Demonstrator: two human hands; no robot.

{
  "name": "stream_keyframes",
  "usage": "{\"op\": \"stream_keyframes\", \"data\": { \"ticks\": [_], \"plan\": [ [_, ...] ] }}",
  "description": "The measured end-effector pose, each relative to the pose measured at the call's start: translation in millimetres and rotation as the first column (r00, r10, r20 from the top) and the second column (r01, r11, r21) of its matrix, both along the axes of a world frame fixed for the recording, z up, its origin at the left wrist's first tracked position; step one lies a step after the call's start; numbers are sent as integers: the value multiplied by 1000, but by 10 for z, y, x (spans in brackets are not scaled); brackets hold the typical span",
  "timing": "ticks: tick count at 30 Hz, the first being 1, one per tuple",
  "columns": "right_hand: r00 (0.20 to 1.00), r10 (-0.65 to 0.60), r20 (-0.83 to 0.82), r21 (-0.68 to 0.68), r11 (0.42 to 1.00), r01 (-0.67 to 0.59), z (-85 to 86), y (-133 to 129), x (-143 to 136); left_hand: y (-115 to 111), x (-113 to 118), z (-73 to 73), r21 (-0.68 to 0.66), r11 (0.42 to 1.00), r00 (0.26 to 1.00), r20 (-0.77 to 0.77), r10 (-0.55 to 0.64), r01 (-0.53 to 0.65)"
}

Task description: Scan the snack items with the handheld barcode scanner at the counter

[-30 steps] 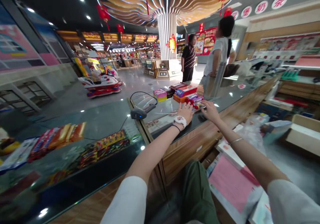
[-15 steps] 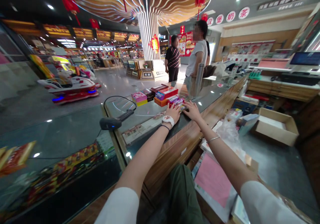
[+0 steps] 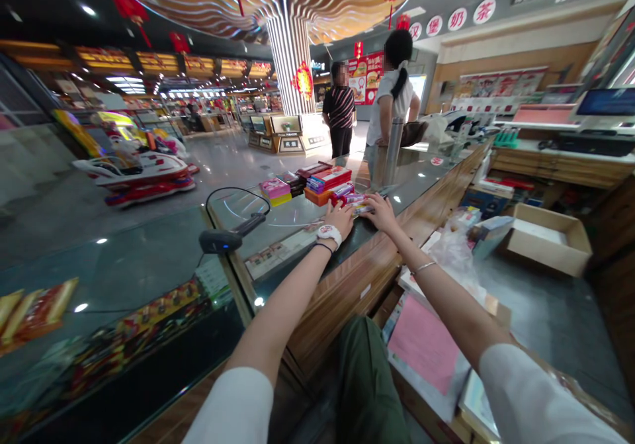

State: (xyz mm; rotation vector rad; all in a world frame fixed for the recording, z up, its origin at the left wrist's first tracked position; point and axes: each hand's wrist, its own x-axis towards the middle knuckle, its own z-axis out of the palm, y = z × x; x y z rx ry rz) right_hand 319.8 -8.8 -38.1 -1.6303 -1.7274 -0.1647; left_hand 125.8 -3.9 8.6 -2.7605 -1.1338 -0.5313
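Shop hall: striped white column (image 3: 290,67) beyond the worktop; person in a striped dark shirt (image 3: 340,112) and person in a white top (image 3: 393,96) on its far side.
Worktop: glass-topped counter with wood-grain front (image 3: 370,235).
Packets: small red and purple cylindrical packets (image 3: 351,199), lying near the near edge of the worktop, just beside the boxes.
Left hand: palm down (image 3: 340,220), fingers partly spread at the left end of the packets; grip cannot be confirmed. White watch (image 3: 329,234) at wrist.
Right hand: part open (image 3: 381,214), fingers curved at the right end of the packets; grip cannot be confirmed.
Boxes: stacked red and orange flat boxes (image 3: 328,182) behind the packets; pink and yellow boxes (image 3: 276,191) farther left.
Scanner: black handheld scanner (image 3: 221,241), left of the left hand, near the metal seam of the worktop.
Floor, right: open brown cardboard box (image 3: 548,239).
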Motion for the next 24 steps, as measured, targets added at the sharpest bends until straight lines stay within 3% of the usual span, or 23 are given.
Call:
{"op": "stream_keyframes", "data": {
  "ticks": [6,14,18,24],
  "plan": [
    [998,41,57,105,993,-47,138,-87,-88,-34,-159,49,44,999,999,42,-25,24],
    [989,102,102,150,982,-117,367,-191,-417,-211,-525,267,82,997,999,41,12,-15],
    [975,170,146,202,959,-198,475,-232,-730,-303,-858,338,130,990,994,99,37,-50],
    [925,323,199,226,904,-364,633,-263,-1415,-452,-1557,456,208,967,982,146,121,-150]
  ]
}}
